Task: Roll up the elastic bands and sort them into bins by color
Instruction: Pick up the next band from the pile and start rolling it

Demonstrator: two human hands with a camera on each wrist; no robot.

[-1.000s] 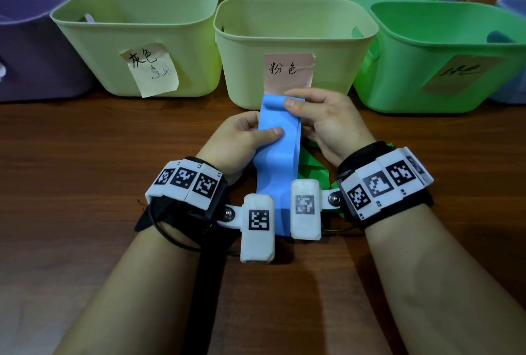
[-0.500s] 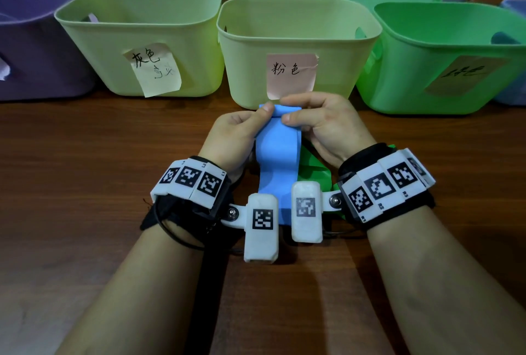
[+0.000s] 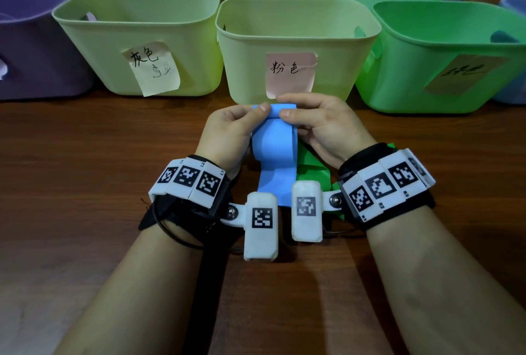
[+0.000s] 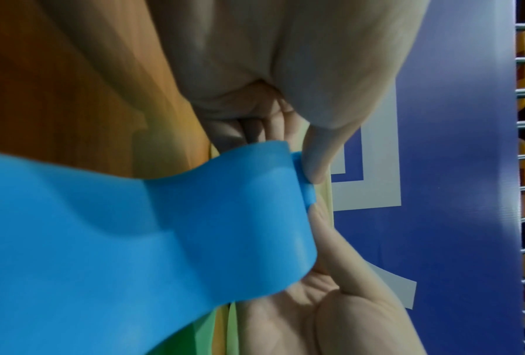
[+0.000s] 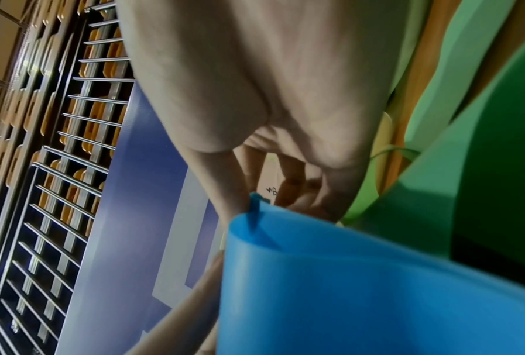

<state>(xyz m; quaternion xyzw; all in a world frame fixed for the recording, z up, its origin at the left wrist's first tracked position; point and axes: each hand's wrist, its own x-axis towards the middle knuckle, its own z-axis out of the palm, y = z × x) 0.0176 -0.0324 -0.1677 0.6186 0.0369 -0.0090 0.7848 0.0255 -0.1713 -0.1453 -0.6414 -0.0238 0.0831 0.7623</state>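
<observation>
Blue band [image 3: 274, 152] end pinched between both hands' fingers [image 3: 263, 108]

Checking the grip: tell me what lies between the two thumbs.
Head view: only the folded top edge of the blue elastic band, pinched by left hand and right hand.

**Three Views on One Blue Band**

The head camera looked forward and down from above the forearms, facing the bins. Each wrist camera sat very near its own palm, looking along the fingers toward the back wall. All three shared the blue band [image 3: 274, 152] [image 4: 151, 240] [image 5: 361, 283].
</observation>
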